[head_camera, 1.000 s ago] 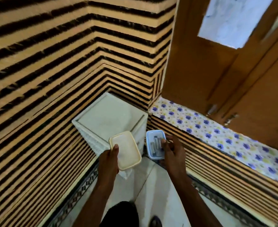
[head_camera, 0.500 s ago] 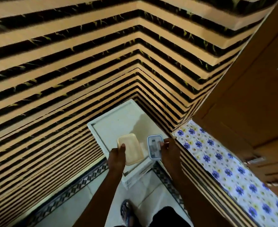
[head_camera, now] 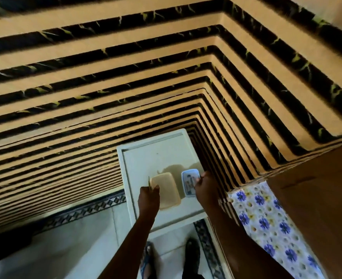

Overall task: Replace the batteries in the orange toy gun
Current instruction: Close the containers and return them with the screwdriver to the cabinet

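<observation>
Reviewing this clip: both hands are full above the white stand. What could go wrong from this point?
The small blue-rimmed box is open in the right hand, held only at its edge; a tilt could spill the dark pieces inside, possibly batteries. The left hand holds the beige lid by one side, so it might slip onto the white stand. The toy gun is not in view, so delay is possible.
</observation>
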Demonstrator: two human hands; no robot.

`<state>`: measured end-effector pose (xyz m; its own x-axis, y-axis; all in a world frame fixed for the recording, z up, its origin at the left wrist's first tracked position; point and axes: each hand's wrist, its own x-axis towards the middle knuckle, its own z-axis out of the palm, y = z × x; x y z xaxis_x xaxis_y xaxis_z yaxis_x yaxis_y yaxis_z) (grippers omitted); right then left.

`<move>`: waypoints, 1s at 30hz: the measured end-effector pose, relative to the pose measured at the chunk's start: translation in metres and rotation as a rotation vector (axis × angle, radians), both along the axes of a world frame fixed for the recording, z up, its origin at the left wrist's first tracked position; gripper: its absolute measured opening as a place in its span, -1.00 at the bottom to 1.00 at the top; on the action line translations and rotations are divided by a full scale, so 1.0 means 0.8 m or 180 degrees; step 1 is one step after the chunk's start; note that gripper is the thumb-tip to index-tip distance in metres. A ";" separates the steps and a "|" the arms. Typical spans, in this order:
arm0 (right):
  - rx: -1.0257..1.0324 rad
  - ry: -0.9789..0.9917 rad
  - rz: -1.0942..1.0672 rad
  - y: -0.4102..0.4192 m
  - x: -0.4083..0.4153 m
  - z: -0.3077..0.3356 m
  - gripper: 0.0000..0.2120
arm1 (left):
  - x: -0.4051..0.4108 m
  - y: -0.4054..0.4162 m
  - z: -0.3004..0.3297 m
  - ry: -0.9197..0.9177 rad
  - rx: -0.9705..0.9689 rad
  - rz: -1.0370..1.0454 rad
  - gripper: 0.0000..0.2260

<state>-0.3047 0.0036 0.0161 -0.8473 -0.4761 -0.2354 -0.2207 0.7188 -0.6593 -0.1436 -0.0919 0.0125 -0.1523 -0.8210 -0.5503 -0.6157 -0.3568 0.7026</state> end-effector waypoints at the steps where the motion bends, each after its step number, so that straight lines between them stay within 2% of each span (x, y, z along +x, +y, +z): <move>1: 0.0040 -0.0007 0.0053 -0.003 -0.005 -0.003 -0.84 | -0.002 0.002 0.005 0.0007 -0.0038 0.0028 -0.66; 5: 0.0204 -0.0067 0.0061 -0.007 -0.017 -0.010 -0.77 | -0.007 0.008 -0.002 -0.0197 -0.0256 0.0047 -0.73; 8: 0.0264 -0.0069 0.0079 -0.005 -0.019 -0.011 -0.78 | -0.002 0.012 -0.003 -0.0505 -0.0340 0.0262 -0.87; 11: 0.0179 -0.0082 0.0115 -0.003 -0.021 -0.012 -0.77 | 0.011 0.013 -0.004 -0.0774 -0.0465 0.0281 -0.82; 18: 0.0227 0.0139 0.0286 0.007 -0.010 -0.017 -0.72 | 0.030 0.016 -0.011 -0.1001 -0.1084 -0.0284 -0.86; 22: 0.0159 0.0499 0.0434 0.032 0.005 -0.027 -0.75 | 0.034 0.011 -0.022 -0.0937 -0.1275 -0.0343 -0.91; 25: 0.0101 0.0518 0.0452 0.052 0.015 -0.023 -0.67 | 0.043 0.009 -0.026 -0.0873 -0.1231 -0.0370 -0.92; 27: -0.0086 0.0582 0.0421 0.068 0.025 -0.019 -0.65 | 0.050 0.013 -0.022 -0.0862 -0.1195 -0.0481 -0.91; 30: -0.0435 0.0889 0.0517 0.098 0.044 -0.017 -0.75 | 0.070 0.035 -0.010 -0.0931 -0.1393 -0.0725 -0.87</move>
<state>-0.2696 0.0817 0.0025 -0.7805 -0.6212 0.0699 -0.5104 0.5688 -0.6449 -0.0873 -0.0637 0.0043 -0.2444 -0.9461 -0.2124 -0.8339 0.0933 0.5440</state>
